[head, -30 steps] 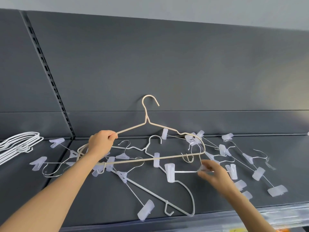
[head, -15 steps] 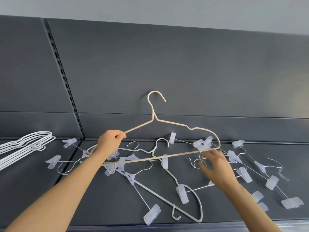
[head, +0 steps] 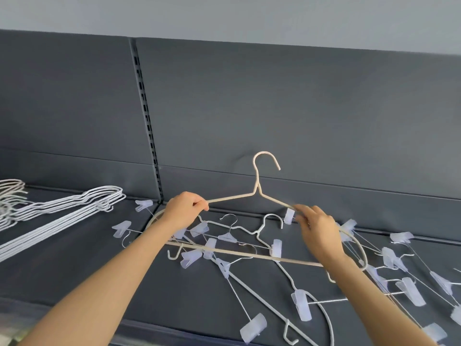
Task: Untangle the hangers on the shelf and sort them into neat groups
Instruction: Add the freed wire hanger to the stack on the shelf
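1. At the far left of the dark grey, matt shelf (head: 174, 295) lies a neat stack of white hangers (head: 74, 213). They are thin coated wire, nested so their curved shoulders line up.
2. A black slotted upright (head: 146, 116) runs up the smooth grey back panel (head: 299, 108), just right of that stack.
3. The left hand (head: 185, 209) is closed round the left shoulder of a beige hanger (head: 257, 187), fingers curled over the wire.
4. The beige hanger is a slim, matt wire frame with a rounded hook on top and a straight bottom bar. It is held upright above the shelf, in front of the back panel, with the tangle below and behind it.
5. Under it the clip hangers (head: 253, 327) lie crossed over one another on the shelf. They are fine bare metal rods with small hooks and frosted, translucent plastic clips at their ends.
6. A white hanger (head: 273, 216) of thicker coated wire lies among them, its hook towards the back panel and its long arm running towards the front edge.
7. The right hand (head: 319, 231) grips the right shoulder of the beige hanger, fingertips pinching the wire near a clip.
8. More clip hangers spread to the right of that hand, their rods overlapping.
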A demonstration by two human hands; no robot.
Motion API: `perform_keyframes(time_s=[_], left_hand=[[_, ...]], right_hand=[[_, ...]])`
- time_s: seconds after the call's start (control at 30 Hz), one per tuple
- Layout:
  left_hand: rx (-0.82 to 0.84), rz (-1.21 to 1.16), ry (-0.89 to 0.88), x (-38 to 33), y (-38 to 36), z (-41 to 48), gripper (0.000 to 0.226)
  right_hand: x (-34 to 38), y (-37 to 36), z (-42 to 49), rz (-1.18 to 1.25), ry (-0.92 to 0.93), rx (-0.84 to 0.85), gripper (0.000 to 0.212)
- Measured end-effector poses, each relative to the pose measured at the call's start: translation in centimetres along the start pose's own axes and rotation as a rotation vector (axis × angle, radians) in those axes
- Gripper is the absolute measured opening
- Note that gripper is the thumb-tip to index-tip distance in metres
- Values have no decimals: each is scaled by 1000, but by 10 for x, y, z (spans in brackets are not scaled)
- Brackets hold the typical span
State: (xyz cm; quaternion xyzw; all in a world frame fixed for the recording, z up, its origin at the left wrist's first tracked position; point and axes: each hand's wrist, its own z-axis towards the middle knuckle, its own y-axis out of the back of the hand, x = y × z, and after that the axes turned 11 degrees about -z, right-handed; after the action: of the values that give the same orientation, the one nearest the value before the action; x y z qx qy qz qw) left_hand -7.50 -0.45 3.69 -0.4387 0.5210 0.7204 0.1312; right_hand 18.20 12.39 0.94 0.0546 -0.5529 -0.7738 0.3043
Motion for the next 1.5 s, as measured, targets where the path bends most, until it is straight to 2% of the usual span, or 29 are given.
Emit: perform_keyframes(time_s=[0.1, 0.27, 0.4, 0.53, 0.67, 0.77, 0.87, 1.13, 1.2, 1.27, 1.33, 1.4, 1.5], left_hand=[[-62, -9, -19, 7, 11, -3, 25], [-266, 101, -132, 17, 31, -19, 27], [-247, 472, -129, 23, 48, -41, 55], [-230, 570, -45, 29, 59, -65, 66], [-344, 490, -5, 36, 75, -84, 43], [-425, 349, 10, 51, 91, -99, 43], [-500, 286, 45, 64, 105, -113, 26], [-616, 249, 91, 94, 146, -140, 26], [-598, 280, 98, 104, 163, -148, 39], [-478, 395, 145, 109, 177, -153, 77], [-356, 532, 196, 121, 196, -162, 103], [-236, 615, 221, 138, 220, -170, 119], [-120, 660, 262, 174, 262, -185, 126]], right_hand=[[9, 0, 10, 160, -30, -7, 26], [35, 2, 25, 242, 41, 10, 26], [57, -3, 34, 323, 79, 76, 25], [81, -11, 38, 399, 119, 131, 25], [110, -18, 37, 416, 203, 172, 25], [131, -25, 34, 445, 268, 204, 24], [152, -27, 31, 474, 309, 241, 24], [217, -32, 23, 498, 381, 267, 24], [240, -34, 21, 486, 392, 261, 25], [256, -32, 23, 482, 379, 254, 25], [285, -34, 24, 492, 388, 267, 25], [320, -39, 24, 491, 401, 290, 24], [381, -55, 22, 501, 414, 317, 21]])
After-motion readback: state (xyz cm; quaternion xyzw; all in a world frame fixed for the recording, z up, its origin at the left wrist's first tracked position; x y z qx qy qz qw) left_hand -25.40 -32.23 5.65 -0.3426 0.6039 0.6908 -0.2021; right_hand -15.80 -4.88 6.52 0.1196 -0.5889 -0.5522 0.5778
